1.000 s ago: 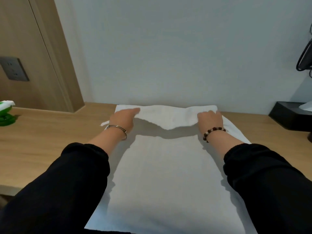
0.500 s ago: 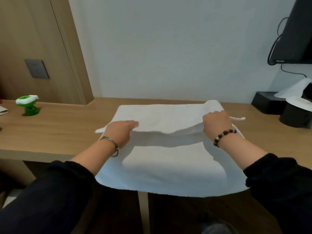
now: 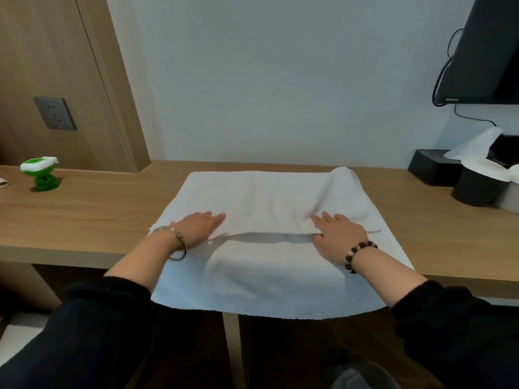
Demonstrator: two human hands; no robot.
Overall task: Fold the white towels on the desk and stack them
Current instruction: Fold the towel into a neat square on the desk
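On the light wooden desk (image 3: 84,214), the white rectangular cloth towel (image 3: 266,197) lies folded over itself, its near end hanging off the front. The left hand (image 3: 196,227) and right hand (image 3: 337,234) lie flat on the towel's folded edge, fingers straight, grasping nothing. Right of the towel, a black rectangular tissue box (image 3: 429,167) holds a protruding white tissue (image 3: 474,144).

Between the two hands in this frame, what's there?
Only the white towel: its folded-over edge runs from the left hand to the right hand, shadowing the layer beneath. Head view.
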